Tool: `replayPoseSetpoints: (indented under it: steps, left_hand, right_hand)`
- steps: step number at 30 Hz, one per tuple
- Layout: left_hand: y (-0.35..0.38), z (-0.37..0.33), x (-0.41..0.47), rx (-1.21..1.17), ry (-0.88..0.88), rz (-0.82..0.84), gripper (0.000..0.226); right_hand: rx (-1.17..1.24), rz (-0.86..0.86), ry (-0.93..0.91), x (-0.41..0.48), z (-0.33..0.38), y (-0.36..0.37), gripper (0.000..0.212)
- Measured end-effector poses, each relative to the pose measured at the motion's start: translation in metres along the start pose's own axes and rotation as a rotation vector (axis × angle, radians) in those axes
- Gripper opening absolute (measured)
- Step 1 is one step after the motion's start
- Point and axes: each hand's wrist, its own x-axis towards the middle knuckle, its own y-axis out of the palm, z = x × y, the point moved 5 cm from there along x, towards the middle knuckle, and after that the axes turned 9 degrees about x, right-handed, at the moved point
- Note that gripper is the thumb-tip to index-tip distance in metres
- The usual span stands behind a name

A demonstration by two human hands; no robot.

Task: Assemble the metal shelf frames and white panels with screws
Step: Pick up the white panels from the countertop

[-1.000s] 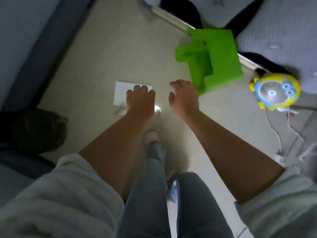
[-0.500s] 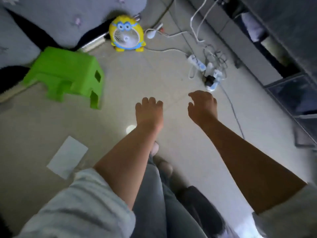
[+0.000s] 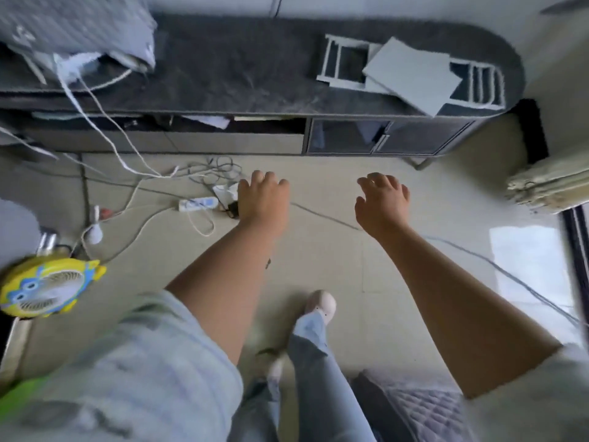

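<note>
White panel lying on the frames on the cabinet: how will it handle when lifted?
The white panel looks flat with straight edges, so it is probably stiff, not floppy. It appears thin, so likely light for its area. It lies askew across the metal frames, so a push may slide it toward the cabinet edge.

A pale tiled floor (image 3: 318,256) fills most of the view, with a bright patch of daylight (image 3: 522,260) on it at the right, beside a dark door frame (image 3: 577,250). Along the far white wall (image 3: 398,4) stands a low dark grey cabinet (image 3: 223,74) with glass doors (image 3: 347,137) and an open drawer (image 3: 223,141). White cables (image 3: 105,122) trail from it to a power strip (image 3: 197,204) on the floor, and a yellow fan (image 3: 44,287) lies at the left.
</note>
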Motion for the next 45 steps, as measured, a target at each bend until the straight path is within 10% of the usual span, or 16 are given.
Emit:
replayPoseSetpoints:
  steps: [24,45]
  left_hand:
    - [-0.102,-0.156,0.422,-0.055,0.152,0.142,0.025]
    - [0.008,-0.299,0.519,-0.616,-0.294,0.750,0.046]
  right_hand:
    - [0.034,0.099,0.401,0.394,-0.250,-0.133,0.037]
    - [-0.149,0.458,0.235,0.564,-0.342,-0.019,0.072]
